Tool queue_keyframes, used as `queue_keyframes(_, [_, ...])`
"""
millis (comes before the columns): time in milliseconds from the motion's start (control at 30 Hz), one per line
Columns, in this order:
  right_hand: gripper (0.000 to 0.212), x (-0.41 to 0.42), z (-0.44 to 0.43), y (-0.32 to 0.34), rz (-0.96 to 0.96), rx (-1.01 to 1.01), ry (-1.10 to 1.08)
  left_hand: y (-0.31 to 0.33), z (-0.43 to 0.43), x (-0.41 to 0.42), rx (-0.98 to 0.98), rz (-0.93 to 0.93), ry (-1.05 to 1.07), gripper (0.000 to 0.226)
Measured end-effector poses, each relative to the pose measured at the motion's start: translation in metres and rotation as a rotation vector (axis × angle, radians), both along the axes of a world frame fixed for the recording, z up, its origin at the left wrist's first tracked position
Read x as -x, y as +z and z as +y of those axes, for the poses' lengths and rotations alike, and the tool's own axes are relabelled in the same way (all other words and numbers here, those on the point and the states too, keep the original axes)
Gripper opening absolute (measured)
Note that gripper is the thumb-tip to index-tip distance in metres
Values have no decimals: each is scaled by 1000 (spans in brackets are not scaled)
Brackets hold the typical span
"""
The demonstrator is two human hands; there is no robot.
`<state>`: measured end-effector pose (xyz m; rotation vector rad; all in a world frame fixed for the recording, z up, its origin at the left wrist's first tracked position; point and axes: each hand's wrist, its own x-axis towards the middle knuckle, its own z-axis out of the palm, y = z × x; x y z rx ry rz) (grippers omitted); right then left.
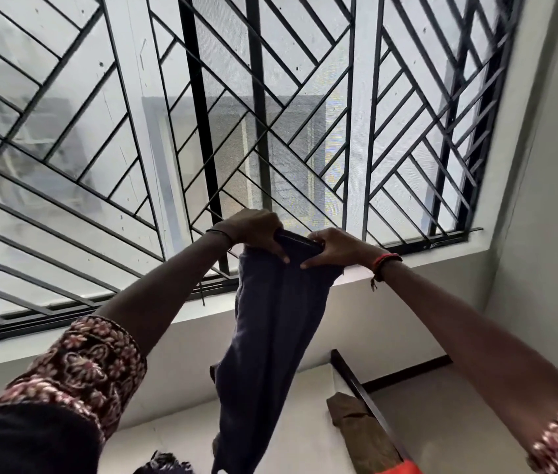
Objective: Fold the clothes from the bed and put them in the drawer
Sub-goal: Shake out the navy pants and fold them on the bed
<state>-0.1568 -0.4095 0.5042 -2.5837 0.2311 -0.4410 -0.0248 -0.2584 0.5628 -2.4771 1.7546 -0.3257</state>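
We hold the dark navy fabric garment (277,336) raised in the centre of the frame, in front of the window with a black diagonal metal grille (202,114). The left hand (253,230) grips the garment's upper edge just left of centre, with the fingers curled over the top and the thumb pressed on the near face of the cloth. The right hand (335,248) grips the same edge just beside it, on the right, with the fingers wrapped behind and the thumb on the front. The two thumb tips are close together, with a short bunched span of the edge between the hands.

The garment hangs down from both hands, and its lower end reaches the bottom edge of the frame, above the white bed surface (305,422). In the lower right we see a brown crumpled cloth (356,429) lying on the bed beside the dark bed rail (356,381). A dark patterned cloth (164,465) shows at the bottom edge, left of the garment. A red thread band (387,260) sits on the right wrist.
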Motion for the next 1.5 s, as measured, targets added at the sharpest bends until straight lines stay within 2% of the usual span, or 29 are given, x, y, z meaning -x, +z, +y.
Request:
queue_keyframes(67, [22, -3, -1, -1, 34, 78, -25, -1, 10, -4, -46, 39, -28, 54])
queue_keyframes(200, [18, -5, 3, -3, 127, 126, 22, -6, 29, -21, -99, 282, -19, 29])
queue_keyframes(300, [22, -7, 8, -1, 162, 137, 65, -17, 35, -37, -60, 361, -31, 42])
queue_keyframes(433, [27, -11, 15, 3, 230, 222, 137, -25, 47, -41, -84, 479, 5, 16])
queue_keyframes(533, [29, -15, 23, 6, 251, 299, 188, -34, 45, -45, -56, 550, 16, 26])
queue_keyframes(600, [31, -16, 26, 10, 246, 305, 191, -40, 43, -49, -14, 609, 12, 25])
queue_keyframes(700, [29, -14, 24, 10, 262, 222, 178, -40, 45, -47, -54, 786, 27, 15])
queue_keyframes(800, [27, -11, 23, 5, 342, 19, 178, -35, 49, -49, -216, 984, 70, 25])
queue_keyframes(867, [30, -8, 24, 4, 401, -111, 201, -35, 49, -54, -290, 1050, 112, 28])
queue_keyframes(1067, [42, -11, 28, -7, 583, -291, 298, -46, 49, -62, -411, 1112, 187, 54])
queue_keyframes(1167, [40, -19, 29, -22, 617, -243, 256, -65, 48, -72, -437, 1107, 184, 74])
queue_keyframes(1200, [36, -23, 28, -30, 616, -231, 242, -73, 47, -75, -440, 1104, 182, 75])
queue_keyframes(1233, [30, -27, 27, -37, 607, -236, 228, -81, 46, -79, -427, 1101, 184, 68])
queue_keyframes(1300, [18, -38, 23, -53, 571, -268, 197, -96, 41, -87, -380, 1078, 174, 39])
queue_keyframes(1367, [16, -51, 18, -66, 514, -259, 164, -105, 37, -94, -298, 1014, 161, 17])
queue_keyframes(1400, [16, -58, 14, -70, 485, -245, 142, -108, 34, -98, -270, 988, 148, 13])
queue_keyframes(1500, [18, -78, 7, -73, 362, -139, 58, -112, 25, -113, -184, 857, 93, 25])
